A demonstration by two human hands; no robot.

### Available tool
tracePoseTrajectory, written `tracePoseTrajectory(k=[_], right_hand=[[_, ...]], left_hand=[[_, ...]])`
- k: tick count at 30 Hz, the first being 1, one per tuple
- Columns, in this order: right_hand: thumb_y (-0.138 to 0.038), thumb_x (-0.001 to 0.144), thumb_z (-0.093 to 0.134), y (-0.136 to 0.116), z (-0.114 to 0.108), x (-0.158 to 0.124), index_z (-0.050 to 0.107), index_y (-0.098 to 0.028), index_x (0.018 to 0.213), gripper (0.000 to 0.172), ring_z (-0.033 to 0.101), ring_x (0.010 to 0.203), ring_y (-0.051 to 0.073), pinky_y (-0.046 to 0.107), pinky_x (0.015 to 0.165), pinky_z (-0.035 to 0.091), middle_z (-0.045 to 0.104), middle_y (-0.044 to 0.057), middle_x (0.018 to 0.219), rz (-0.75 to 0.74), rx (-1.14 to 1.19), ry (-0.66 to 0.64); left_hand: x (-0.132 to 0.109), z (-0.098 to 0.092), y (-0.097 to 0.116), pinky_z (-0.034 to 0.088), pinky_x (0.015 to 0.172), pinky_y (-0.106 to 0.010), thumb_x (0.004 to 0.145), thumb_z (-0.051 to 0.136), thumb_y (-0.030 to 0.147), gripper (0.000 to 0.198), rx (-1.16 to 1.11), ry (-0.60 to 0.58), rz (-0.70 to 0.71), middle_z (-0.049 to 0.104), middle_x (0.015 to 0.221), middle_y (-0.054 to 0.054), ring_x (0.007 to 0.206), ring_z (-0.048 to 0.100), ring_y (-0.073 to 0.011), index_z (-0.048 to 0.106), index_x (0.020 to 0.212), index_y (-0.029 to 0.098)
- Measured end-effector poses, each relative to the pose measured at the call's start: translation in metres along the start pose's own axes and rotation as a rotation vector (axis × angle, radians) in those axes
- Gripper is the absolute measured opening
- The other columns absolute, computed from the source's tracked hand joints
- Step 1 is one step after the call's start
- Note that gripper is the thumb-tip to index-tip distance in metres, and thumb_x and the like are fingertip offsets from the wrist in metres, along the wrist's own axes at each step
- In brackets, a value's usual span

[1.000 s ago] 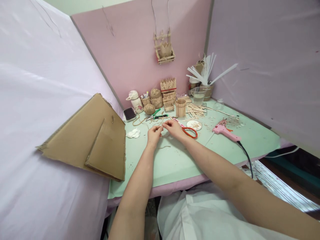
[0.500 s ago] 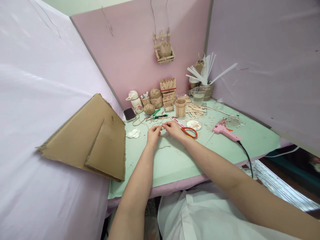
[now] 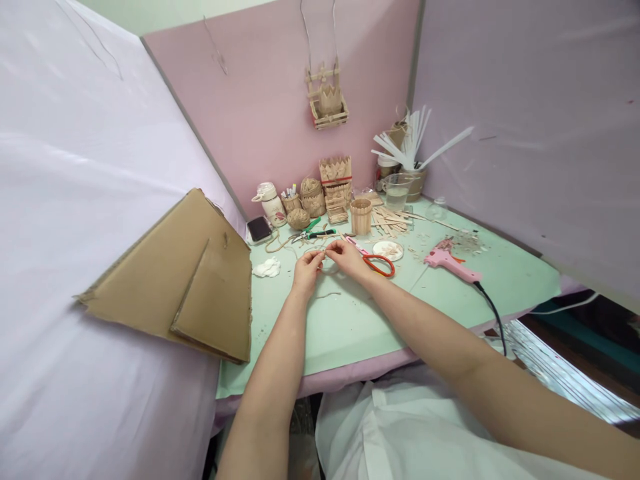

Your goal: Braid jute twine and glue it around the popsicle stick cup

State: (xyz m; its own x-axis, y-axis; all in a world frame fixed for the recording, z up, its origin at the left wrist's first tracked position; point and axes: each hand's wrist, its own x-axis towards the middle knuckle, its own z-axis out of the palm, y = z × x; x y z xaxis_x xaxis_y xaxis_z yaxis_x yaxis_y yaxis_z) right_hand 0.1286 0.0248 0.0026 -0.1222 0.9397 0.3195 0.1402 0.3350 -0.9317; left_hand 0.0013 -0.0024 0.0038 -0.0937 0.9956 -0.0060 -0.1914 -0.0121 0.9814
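My left hand (image 3: 309, 270) and my right hand (image 3: 346, 259) meet over the middle of the green table, fingertips pinched close together. Between them runs a thin pale strand of twine (image 3: 330, 269), which hangs in a small loop below the fingers; its exact path is hard to see. A short loose piece of twine (image 3: 329, 294) lies just in front of the hands. Beside my right wrist are red-handled scissors (image 3: 380, 265), partly covered by that hand. Green-handled pliers (image 3: 320, 233) rest behind the fingers.
A ball of twine (image 3: 299, 219), a stick-covered cup (image 3: 361, 217) and loose wooden sticks (image 3: 393, 220) stand or lie at the back. To the right is a pink glue gun (image 3: 453, 263) with a black cord. Cardboard (image 3: 200, 280) leans at the left.
My right hand's fingers have shifted very slightly, and the loop of twine below them shows a little more. Everything else stays in place.
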Motion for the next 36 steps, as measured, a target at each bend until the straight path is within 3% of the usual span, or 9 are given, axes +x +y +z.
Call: tracePoseTrajectory(k=[9,14,19,24,27,32,36], right_hand=[[-0.031,0.072,0.057,-0.008,-0.001,-0.004,0.063,-0.015,0.071,0.017,0.056,0.068,0.015,0.028,0.070,0.044,0.065,0.003,0.073,0.029,-0.033,0.004],[-0.030,0.073,0.057,-0.007,0.001,-0.004,0.062,-0.016,0.071,0.014,0.054,0.068,0.014,0.028,0.069,0.043,0.063,0.002,0.072,-0.054,-0.060,0.042],[-0.029,0.076,0.054,-0.002,0.004,-0.004,0.060,-0.017,0.071,0.013,0.052,0.070,0.014,0.028,0.071,0.041,0.059,0.001,0.071,-0.160,-0.069,0.044],[-0.030,0.077,0.053,-0.002,0.003,-0.003,0.060,-0.018,0.072,0.014,0.052,0.073,0.015,0.029,0.073,0.041,0.060,0.001,0.073,-0.195,-0.075,0.014],[-0.032,0.077,0.053,-0.003,0.002,-0.002,0.060,-0.018,0.074,0.015,0.053,0.074,0.015,0.029,0.073,0.041,0.060,0.002,0.074,-0.149,-0.029,0.014],[-0.035,0.075,0.053,0.003,0.001,0.002,0.058,-0.017,0.071,0.019,0.052,0.070,0.015,0.028,0.069,0.041,0.059,0.001,0.071,-0.002,0.051,0.007],[-0.041,0.076,0.048,0.018,-0.001,0.009,0.051,-0.020,0.069,0.023,0.046,0.065,0.013,0.026,0.063,0.039,0.052,-0.001,0.066,0.099,0.097,0.149]], left_hand=[[0.002,0.000,-0.004,0.033,0.053,-0.020,0.061,0.071,0.033,0.026,0.123,0.078,0.111,0.059,0.069,0.000,0.061,0.047,-0.0086,0.066,0.080,0.015],[0.000,-0.001,0.001,0.028,0.045,-0.017,0.060,0.074,0.031,0.029,-0.065,0.030,-0.060,0.062,0.077,-0.004,0.057,0.046,-0.0055,0.062,0.079,0.013],[0.000,-0.005,0.006,0.022,0.039,-0.014,0.060,0.076,0.025,0.028,-0.266,-0.100,-0.229,0.056,0.068,0.000,0.049,0.041,-0.0020,0.059,0.079,0.013],[-0.001,-0.005,0.006,0.022,0.039,-0.013,0.063,0.073,0.024,0.024,-0.330,-0.165,-0.294,0.052,0.062,0.003,0.046,0.039,-0.0014,0.057,0.077,0.013],[-0.002,-0.002,0.004,0.024,0.041,-0.014,0.066,0.072,0.029,0.024,-0.206,-0.142,-0.205,0.052,0.059,0.003,0.046,0.040,-0.0025,0.057,0.076,0.013],[-0.002,0.002,-0.001,0.029,0.048,-0.019,0.069,0.068,0.031,0.020,0.152,-0.040,0.072,0.051,0.054,0.004,0.049,0.040,-0.0054,0.061,0.073,0.013],[-0.004,0.007,-0.002,0.032,0.053,-0.021,0.070,0.065,0.027,0.015,0.402,-0.045,0.181,0.054,0.054,0.003,0.051,0.043,-0.0077,0.060,0.066,0.014]])
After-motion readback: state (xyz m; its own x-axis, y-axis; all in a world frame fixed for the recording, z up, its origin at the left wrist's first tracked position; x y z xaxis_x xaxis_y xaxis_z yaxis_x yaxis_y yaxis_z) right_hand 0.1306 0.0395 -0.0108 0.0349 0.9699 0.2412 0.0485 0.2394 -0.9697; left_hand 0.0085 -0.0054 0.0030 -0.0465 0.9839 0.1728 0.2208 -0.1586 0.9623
